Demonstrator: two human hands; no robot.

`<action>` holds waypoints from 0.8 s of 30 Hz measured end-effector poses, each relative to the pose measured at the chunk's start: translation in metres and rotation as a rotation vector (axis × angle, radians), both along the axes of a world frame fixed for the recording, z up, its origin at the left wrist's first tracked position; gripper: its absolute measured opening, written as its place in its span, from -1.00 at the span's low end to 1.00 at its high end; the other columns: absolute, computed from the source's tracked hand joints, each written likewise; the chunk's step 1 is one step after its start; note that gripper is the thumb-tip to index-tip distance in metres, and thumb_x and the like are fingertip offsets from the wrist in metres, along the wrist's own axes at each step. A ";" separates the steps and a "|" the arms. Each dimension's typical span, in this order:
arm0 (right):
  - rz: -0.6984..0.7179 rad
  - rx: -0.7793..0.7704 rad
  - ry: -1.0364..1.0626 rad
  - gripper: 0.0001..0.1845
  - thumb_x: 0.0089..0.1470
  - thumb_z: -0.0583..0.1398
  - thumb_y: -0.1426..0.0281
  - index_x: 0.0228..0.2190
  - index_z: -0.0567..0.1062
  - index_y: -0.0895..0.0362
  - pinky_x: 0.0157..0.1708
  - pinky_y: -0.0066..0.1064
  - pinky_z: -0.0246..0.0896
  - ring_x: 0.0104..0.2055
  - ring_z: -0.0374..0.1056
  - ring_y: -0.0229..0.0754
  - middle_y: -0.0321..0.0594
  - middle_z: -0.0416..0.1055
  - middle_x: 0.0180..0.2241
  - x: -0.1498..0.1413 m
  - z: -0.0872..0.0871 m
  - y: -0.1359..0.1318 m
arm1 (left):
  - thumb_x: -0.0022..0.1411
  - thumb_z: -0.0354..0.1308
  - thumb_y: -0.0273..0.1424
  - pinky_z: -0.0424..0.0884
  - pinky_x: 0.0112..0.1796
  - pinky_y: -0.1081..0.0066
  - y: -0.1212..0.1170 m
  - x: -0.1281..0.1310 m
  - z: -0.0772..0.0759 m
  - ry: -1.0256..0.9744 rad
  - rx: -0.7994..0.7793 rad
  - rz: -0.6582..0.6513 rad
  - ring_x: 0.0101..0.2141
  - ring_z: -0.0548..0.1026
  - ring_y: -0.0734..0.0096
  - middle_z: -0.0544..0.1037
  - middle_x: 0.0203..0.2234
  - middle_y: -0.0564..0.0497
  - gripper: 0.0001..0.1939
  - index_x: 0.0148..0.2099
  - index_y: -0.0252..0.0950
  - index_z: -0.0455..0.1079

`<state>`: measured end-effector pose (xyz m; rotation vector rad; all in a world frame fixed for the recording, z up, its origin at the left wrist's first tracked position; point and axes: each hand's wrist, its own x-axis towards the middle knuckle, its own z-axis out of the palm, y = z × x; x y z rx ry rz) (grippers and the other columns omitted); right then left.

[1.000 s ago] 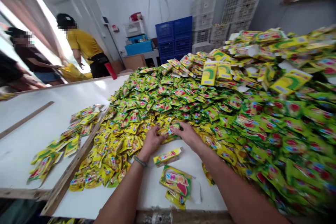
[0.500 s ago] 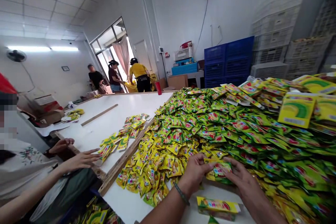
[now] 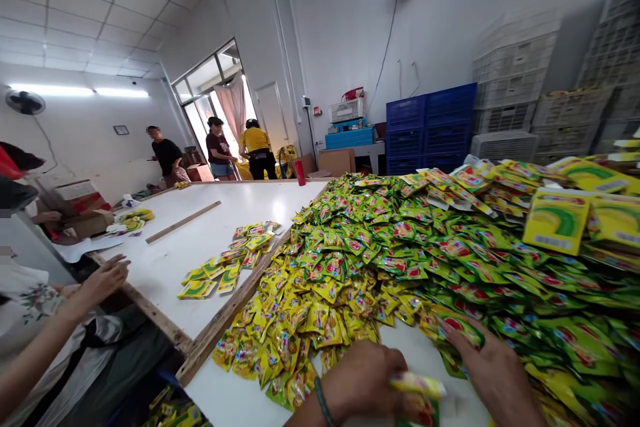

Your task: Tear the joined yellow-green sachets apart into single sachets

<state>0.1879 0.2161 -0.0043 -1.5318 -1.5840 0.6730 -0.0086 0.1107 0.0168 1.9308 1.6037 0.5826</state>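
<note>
A large heap of yellow and green candy sachets covers the white table. My left hand is at the bottom edge, curled around a small stack of sachets with a yellow edge showing. My right hand lies beside it with fingers reaching onto a green sachet at the foot of the heap. Yellow and green cartons rest on top of the heap at the right.
A smaller row of sachets lies across a wooden divider strip. A seated person's hand hovers at the left table edge. Three people stand by the doorway. Blue crates and grey crates line the back wall.
The view rose further from the table to the room. My hands pulled back toward me, the left now closed on a gathered stack. The seated person's hand drew back from the row of sachets.
</note>
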 end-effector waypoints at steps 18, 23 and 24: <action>0.194 -0.055 0.201 -0.62 -0.07 0.21 0.17 -0.27 0.53 0.16 -0.54 -0.44 0.13 -0.55 0.29 -0.20 -0.26 0.46 -0.57 -0.013 0.027 -0.028 | 0.03 0.27 -0.21 0.37 -0.27 0.47 0.018 -0.006 0.008 -0.707 0.004 0.241 -0.29 0.47 0.36 0.55 -0.27 -0.04 -0.67 -0.20 -0.32 0.45; 0.351 -0.066 0.031 -0.73 -0.10 0.24 0.26 -0.33 0.56 0.13 -0.45 -0.45 0.12 -0.46 0.31 -0.20 -0.23 0.49 -0.47 -0.010 0.025 -0.027 | 0.01 0.29 -0.21 0.32 -0.42 0.54 0.018 -0.006 0.005 -0.732 -0.052 0.292 -0.49 0.41 0.52 0.52 -0.43 0.04 -0.69 -0.27 -0.33 0.44; 0.376 -0.071 0.039 -0.75 -0.11 0.25 0.28 -0.35 0.56 0.13 -0.44 -0.45 0.12 -0.44 0.31 -0.20 -0.23 0.50 -0.44 -0.010 0.025 -0.027 | 0.01 0.29 -0.21 0.32 -0.42 0.53 0.018 -0.006 0.004 -0.731 -0.057 0.282 -0.49 0.41 0.52 0.52 -0.43 0.04 -0.69 -0.26 -0.33 0.44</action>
